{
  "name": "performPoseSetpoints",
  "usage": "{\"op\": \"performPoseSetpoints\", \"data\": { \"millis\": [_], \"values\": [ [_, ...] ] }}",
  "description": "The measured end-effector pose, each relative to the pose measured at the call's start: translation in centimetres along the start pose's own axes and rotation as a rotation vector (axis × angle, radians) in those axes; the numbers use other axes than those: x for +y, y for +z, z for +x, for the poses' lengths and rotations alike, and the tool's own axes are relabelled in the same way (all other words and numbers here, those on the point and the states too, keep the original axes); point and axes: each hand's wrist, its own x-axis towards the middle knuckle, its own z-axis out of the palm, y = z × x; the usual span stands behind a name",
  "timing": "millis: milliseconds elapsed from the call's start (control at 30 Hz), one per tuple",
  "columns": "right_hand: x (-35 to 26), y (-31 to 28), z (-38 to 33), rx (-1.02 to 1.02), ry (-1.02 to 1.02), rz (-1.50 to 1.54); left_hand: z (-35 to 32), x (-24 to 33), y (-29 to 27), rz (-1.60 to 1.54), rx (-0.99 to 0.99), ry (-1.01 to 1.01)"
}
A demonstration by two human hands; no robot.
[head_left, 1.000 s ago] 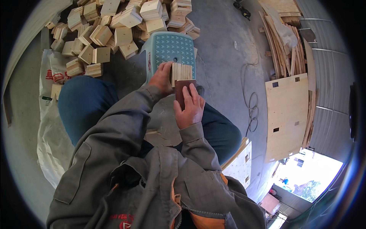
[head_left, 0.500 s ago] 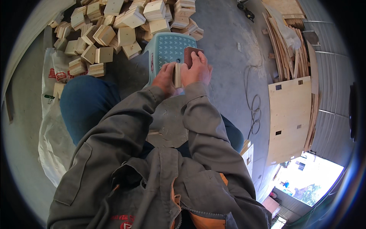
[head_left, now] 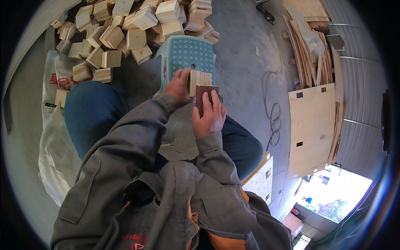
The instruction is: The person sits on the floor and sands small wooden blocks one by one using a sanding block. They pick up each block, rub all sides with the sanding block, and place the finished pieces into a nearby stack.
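Note:
A light blue plastic stool [head_left: 180,45] stands in front of me, between my knees. On its near part is a plywood block [head_left: 200,78] with its layered edges facing up. My left hand [head_left: 179,88] grips this block from the left side. In my right hand [head_left: 211,118] is a flat reddish-brown sanding block [head_left: 202,90], with the fingers laid over its top. The sanding block lies against the near end of the plywood block. The underside of the sanding block is hidden.
Beyond the stool and to its left lies a large heap of plywood blocks [head_left: 136,38]. A white plastic sack [head_left: 56,146] is spread beside my left knee. To the right are a coiled cable [head_left: 273,125], a plywood sheet [head_left: 311,129] and leaning wood strips [head_left: 303,52].
My right hand has drawn the sanding block toward me, from the far right side of the plywood block to its near end. The plywood block now shows more of its layered edges.

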Motion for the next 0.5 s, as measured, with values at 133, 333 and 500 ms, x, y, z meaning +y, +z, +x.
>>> {"op": "performPoseSetpoints", "data": {
  "millis": [133, 333, 500],
  "values": [
    [-0.5, 0.3, 0.8, 0.006, 0.015, -0.017, -0.1, -0.4, 0.3, 0.007, 0.017, -0.002],
    [-1.2, 3.2, 8.0, 0.033, 0.068, -0.050, -0.1, -1.2, 1.1, 0.014, 0.039, -0.037],
    [-1.4, 3.5, 10.8, -0.042, 0.107, -0.045, -0.1, -0.8, 0.9, -0.003, 0.047, -0.011]
  ]
}}
